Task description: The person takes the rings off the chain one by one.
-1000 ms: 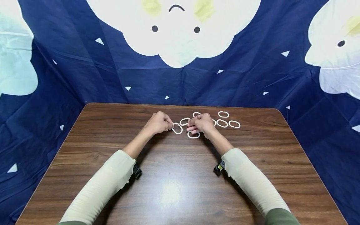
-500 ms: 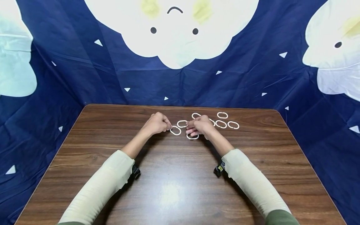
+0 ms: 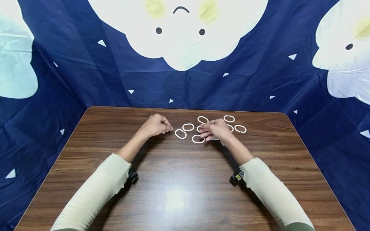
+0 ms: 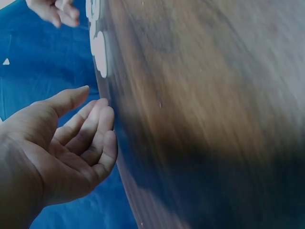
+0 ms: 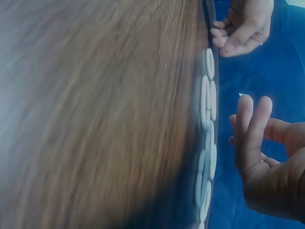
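Note:
White oval links, each an open-centred loop, lie flat near the table's far edge. In the head view my left hand (image 3: 157,125) is just left of the leftmost link (image 3: 181,138), apart from it. Its fingers curve loosely around nothing in the left wrist view. My right hand (image 3: 217,130) hovers over the middle of the group, partly hiding several links. The right wrist view shows its fingers extended and relaxed, holding nothing. Beside its fingertips are a front link (image 3: 198,142) and a back link (image 3: 203,116). Another link (image 3: 188,124) lies between the hands.
Two more links, a rear one (image 3: 229,115) and a right one (image 3: 241,132), lie right of the right hand. The brown wood table (image 3: 179,173) stretches toward me. Behind it hangs a dark blue curtain (image 3: 188,86) with white clouds.
My left hand has let go of the leftmost link and drawn left. That link now lies flat. My right hand has shifted right, uncovering links in the middle.

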`<state>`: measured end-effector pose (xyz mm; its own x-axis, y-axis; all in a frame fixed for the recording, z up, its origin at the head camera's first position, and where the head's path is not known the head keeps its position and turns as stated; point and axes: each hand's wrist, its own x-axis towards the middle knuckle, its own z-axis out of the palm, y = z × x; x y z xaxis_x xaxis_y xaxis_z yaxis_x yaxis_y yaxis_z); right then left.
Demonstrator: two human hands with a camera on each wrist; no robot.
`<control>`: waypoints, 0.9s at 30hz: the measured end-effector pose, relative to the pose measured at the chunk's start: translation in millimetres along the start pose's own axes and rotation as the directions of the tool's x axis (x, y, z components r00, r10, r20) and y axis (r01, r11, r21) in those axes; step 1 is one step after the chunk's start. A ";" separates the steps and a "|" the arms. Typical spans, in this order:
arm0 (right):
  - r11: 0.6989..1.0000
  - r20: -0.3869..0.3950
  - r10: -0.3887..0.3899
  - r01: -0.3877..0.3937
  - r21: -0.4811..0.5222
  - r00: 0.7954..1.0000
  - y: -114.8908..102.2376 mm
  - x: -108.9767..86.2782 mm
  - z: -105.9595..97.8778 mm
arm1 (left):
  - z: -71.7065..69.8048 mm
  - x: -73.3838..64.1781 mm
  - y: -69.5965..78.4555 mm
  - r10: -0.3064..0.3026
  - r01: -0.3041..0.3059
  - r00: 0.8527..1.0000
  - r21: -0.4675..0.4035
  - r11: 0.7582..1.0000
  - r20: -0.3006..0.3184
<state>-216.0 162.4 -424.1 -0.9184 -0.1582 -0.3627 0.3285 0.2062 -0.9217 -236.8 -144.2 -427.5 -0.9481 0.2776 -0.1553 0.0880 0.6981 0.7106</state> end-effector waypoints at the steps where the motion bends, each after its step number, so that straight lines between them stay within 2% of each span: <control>1: 1.000 -0.004 0.001 -0.001 -0.004 1.000 0.4 -1.8 -3.9 | -2.3 -1.0 -1.2 0.004 -0.004 1.000 0.001 1.000 -0.003; 5: 1.000 -0.023 -0.006 0.006 -0.025 1.000 2.4 -8.0 -20.2 | -13.0 -5.7 -8.5 -0.002 0.002 1.000 0.007 1.000 -0.019; 10: 0.999 -0.045 0.002 -0.004 -0.036 0.999 6.4 -16.1 -41.7 | -30.2 -15.8 -18.7 -0.047 0.047 0.997 0.001 0.999 -0.061; 14: 0.999 -0.060 0.002 -0.004 -0.047 0.998 9.6 -23.9 -59.1 | -42.1 -23.8 -28.2 -0.057 0.058 0.993 0.002 0.998 -0.101; 21: 0.999 -0.087 -0.023 0.018 -0.051 0.996 9.8 -36.3 -85.1 | -56.1 -32.2 -39.1 -0.041 0.042 0.985 0.000 0.999 -0.170; 27: 0.997 -0.105 -0.002 -0.006 -0.077 0.994 12.2 -43.5 -102.5 | -64.8 -38.5 -42.7 -0.031 0.031 0.979 -0.004 1.000 -0.203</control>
<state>-194.7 270.7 -405.5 -0.9371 -0.0559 -0.3444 0.3162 0.2813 -0.9060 -223.9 -227.4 -407.4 -0.9926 0.1160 -0.0351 0.0572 0.7036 0.7083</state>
